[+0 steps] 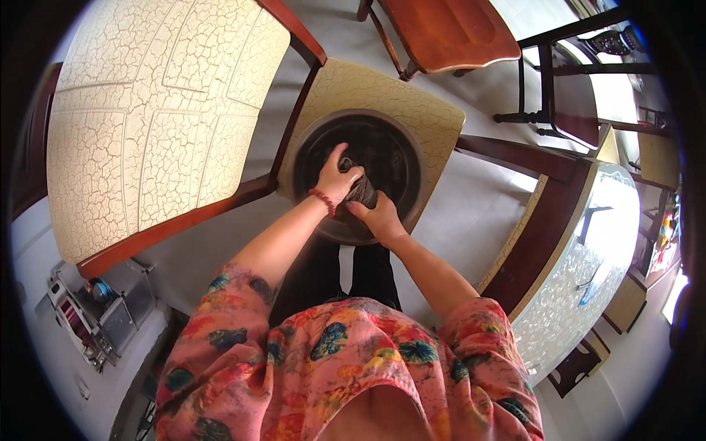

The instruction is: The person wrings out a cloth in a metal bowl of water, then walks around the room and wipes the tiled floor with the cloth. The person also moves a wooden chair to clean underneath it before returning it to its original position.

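A round metal basin (415, 147) rests on the cream, crackle-patterned seat of a chair (434, 110) in front of me. Its inside looks dark and glossy, like water over a dark bottom. Over it, both my hands grip a bunched, dark brown cloth (360, 191). My left hand (337, 182), with a red bead bracelet at the wrist, closes on the upper left part of the cloth. Lower and to the right, my right hand (380, 219) is closed around the other end. The fingers under the cloth are partly hidden.
The chair's tall padded backrest (169, 117) with its red wooden frame rises at the left. A glass-topped table (588, 272) stands to the right. Beyond the basin are a reddish wooden chair (448, 33) and a dark chair (573, 110). Metal equipment (95, 309) sits at the lower left.
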